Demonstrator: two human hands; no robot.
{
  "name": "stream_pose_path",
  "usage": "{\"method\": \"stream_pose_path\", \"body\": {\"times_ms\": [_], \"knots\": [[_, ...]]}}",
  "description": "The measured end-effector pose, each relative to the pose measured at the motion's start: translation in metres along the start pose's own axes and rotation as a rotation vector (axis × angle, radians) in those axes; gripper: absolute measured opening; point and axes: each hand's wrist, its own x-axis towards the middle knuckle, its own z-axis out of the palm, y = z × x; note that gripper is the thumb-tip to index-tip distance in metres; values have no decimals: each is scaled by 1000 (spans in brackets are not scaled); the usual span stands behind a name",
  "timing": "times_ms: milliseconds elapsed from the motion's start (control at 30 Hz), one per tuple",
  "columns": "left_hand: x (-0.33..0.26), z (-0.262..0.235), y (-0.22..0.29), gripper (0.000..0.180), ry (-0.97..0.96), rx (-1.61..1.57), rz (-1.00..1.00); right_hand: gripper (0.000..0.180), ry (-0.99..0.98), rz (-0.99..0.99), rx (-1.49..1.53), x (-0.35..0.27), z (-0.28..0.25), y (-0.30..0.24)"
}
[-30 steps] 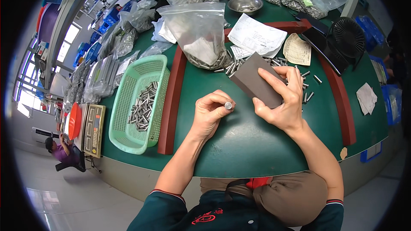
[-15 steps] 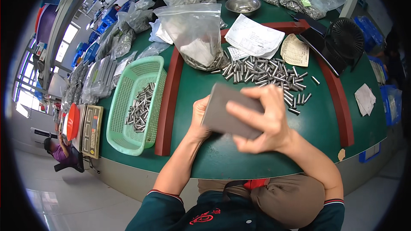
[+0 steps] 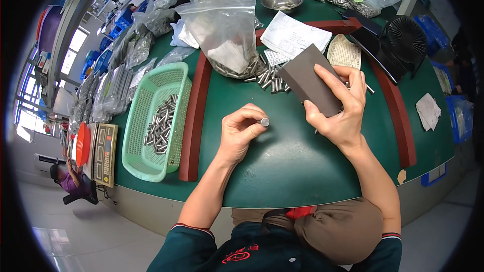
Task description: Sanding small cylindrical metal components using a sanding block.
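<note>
Between the thumb and fingers of my left hand (image 3: pixel 236 135) is a short metal pin (image 3: pixel 265 122), its round end face showing. My right hand (image 3: pixel 348 108) grips a dark grey-brown rectangular block (image 3: pixel 307 78), thumb on one side and fingers on the other. The block is tilted, up and to the right of the pin, and apart from it. Behind the block lies a pile of loose metal pins (image 3: pixel 275 83), mostly hidden by it. More pins (image 3: pixel 161 126) lie in the green plastic basket (image 3: pixel 128 146) to the left.
Red-brown wooden bars (image 3: pixel 194 136) frame the green table (image 3: pixel 282 181). A zip bag of parts (image 3: pixel 222 35), papers (image 3: pixel 292 38), a steel bowl (image 3: pixel 282 1) and a small black fan (image 3: pixel 406 38) stand toward the back. A scale (image 3: pixel 105 153) sits at left; a person (image 3: pixel 70 181) sits beyond.
My right hand has lifted the block up and right, away from my left hand. The pin in my left hand now shows, and the block covers much of the pin pile.
</note>
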Motion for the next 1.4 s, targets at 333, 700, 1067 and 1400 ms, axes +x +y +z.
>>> {"method": "stream_pose_path", "body": {"times_ms": [333, 700, 1067, 1400], "knots": [[-1, 4, 6, 14, 65, -58, -94, 56, 22, -1, -67, 3, -4, 9], [-1, 7, 7, 11, 94, -12, -151, 56, 6, 17, -41, 0, -1, 10], [0, 14, 6, 17, 153, 317, -63, 56, -30, 0, -89, 2, -2, 11], [-4, 20, 10, 14, 164, 580, -18, 55, -63, 5, -91, -3, -1, 12]]}}
